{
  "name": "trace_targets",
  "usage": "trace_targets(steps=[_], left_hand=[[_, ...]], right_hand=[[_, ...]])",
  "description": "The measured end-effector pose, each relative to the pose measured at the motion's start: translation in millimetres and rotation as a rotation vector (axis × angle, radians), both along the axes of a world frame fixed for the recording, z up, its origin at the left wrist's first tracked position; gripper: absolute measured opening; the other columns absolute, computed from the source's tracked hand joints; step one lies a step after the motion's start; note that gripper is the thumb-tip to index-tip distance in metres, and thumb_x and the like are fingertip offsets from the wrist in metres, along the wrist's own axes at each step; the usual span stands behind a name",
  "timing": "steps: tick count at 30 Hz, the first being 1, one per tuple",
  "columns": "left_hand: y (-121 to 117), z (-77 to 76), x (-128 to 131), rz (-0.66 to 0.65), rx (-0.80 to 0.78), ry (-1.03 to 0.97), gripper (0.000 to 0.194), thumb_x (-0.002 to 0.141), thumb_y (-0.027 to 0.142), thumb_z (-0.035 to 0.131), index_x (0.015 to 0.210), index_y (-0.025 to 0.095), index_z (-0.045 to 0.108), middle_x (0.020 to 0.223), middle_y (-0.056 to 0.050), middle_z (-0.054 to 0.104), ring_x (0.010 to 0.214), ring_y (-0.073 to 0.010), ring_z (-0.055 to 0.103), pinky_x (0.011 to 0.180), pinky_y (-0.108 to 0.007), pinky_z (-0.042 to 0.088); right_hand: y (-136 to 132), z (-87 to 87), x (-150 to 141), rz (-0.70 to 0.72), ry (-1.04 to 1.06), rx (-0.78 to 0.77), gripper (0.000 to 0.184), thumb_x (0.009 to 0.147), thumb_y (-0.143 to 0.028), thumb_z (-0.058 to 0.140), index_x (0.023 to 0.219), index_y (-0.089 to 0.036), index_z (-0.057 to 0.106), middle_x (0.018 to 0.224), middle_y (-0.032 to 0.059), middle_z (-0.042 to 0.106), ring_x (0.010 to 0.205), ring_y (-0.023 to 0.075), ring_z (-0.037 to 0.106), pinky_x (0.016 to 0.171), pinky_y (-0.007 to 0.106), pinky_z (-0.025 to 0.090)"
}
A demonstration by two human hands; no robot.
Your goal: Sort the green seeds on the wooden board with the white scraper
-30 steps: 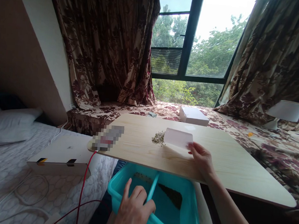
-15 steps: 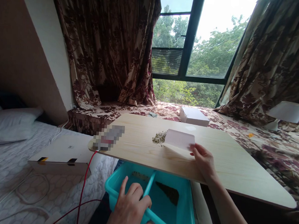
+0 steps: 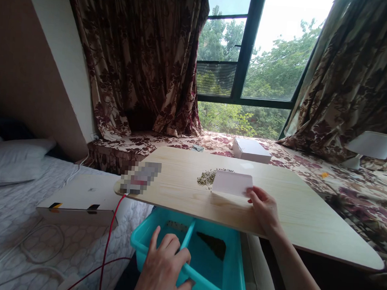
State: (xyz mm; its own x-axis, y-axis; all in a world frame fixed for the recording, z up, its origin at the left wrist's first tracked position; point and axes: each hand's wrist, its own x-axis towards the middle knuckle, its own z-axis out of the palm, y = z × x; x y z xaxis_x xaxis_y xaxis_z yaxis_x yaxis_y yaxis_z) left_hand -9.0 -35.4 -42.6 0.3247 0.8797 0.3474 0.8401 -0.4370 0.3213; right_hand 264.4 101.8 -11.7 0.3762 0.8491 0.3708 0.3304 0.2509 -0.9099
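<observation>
My right hand (image 3: 264,210) pinches the right end of a thin white card (image 3: 232,184), which stands tilted on the wooden tabletop. Against the card's left end and along its far edge lies a small heap of mixed pale and dark green grains (image 3: 205,178). Below the table's near edge is a turquoise two-compartment bin (image 3: 236,258). My left hand (image 3: 167,267) grips its near rim by the divider, index finger raised. Dark green grains (image 3: 212,245) fill a corner of the right compartment; a few pale ones (image 3: 176,226) lie in the left.
A blurred-out flat object (image 3: 141,179) with a red cable (image 3: 108,234) lies at the tabletop's (image 3: 302,205) left end. White boxes rest on the bed (image 3: 80,194) and window ledge (image 3: 252,150). A white lamp (image 3: 371,144) stands far right.
The card has tipped and shifted slightly towards me, and more grains show spread along its far edge. My left hand and the bin have moved a little to the left.
</observation>
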Motion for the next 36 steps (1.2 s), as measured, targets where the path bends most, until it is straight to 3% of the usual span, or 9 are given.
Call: trace_targets(steps=[6, 17, 36], left_hand=[[1.1, -1.8, -1.0, 0.001, -0.004, 0.003, 0.015, 0.062, 0.016, 0.063, 0.071, 0.025, 0.054, 0.078, 0.003, 0.055, 0.095, -0.0225, 0.053, 0.108, -0.057, 0.011], [0.6, -2.1, -0.4, -0.001, 0.002, 0.017, 0.015, 0.063, 0.018, 0.064, 0.070, 0.024, 0.053, 0.078, 0.004, 0.054, 0.094, -0.0220, 0.053, 0.108, -0.057, 0.012], [0.7, -2.8, -2.1, -0.001, -0.010, 0.007, 0.016, 0.061, 0.017, 0.064, 0.071, 0.024, 0.053, 0.078, 0.004, 0.053, 0.094, -0.0223, 0.054, 0.108, -0.058, 0.013]], right_hand=[[0.0, 0.6, -1.8, 0.028, 0.063, 0.008, 0.033, 0.064, -0.045, 0.066, 0.079, -0.016, 0.072, 0.073, 0.0063, 0.073, 0.060, 0.0180, 0.062, 0.057, 0.031, 0.052], [1.0, -3.0, -2.4, 0.107, 0.017, 0.028, 0.033, 0.066, -0.047, 0.068, 0.080, -0.017, 0.074, 0.077, 0.0066, 0.075, 0.058, 0.0173, 0.063, 0.056, 0.032, 0.055], [12.5, -6.9, -0.8, 0.067, 0.056, 0.019, 0.042, 0.063, -0.055, 0.070, 0.081, -0.017, 0.074, 0.081, 0.0079, 0.076, 0.065, 0.0210, 0.068, 0.056, 0.033, 0.058]])
